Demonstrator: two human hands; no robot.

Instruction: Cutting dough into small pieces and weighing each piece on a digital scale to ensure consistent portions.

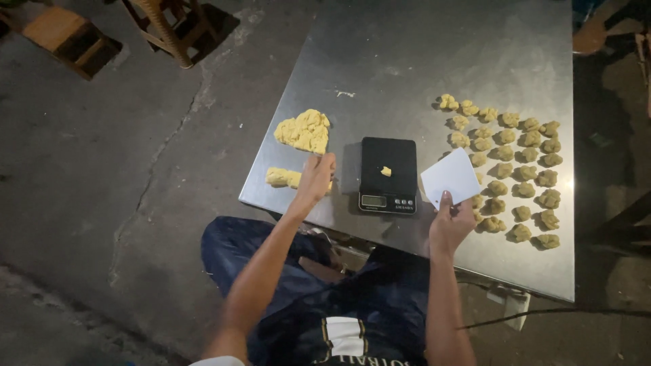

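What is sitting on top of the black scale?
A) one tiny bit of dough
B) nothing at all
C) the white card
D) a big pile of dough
A: a single small yellow dough piece lies on the black scale, while the big dough lump sits apart on the table.

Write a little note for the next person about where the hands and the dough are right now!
Left hand: fingers on the dough strip by the big dough lump.
Right hand: fingers hold a white scraper card.
Black scale: mid-table, one small dough bit on it.
Done: many small dough pieces lie in rows on the right of the steel table.
Left: the lump and strip are still uncut.
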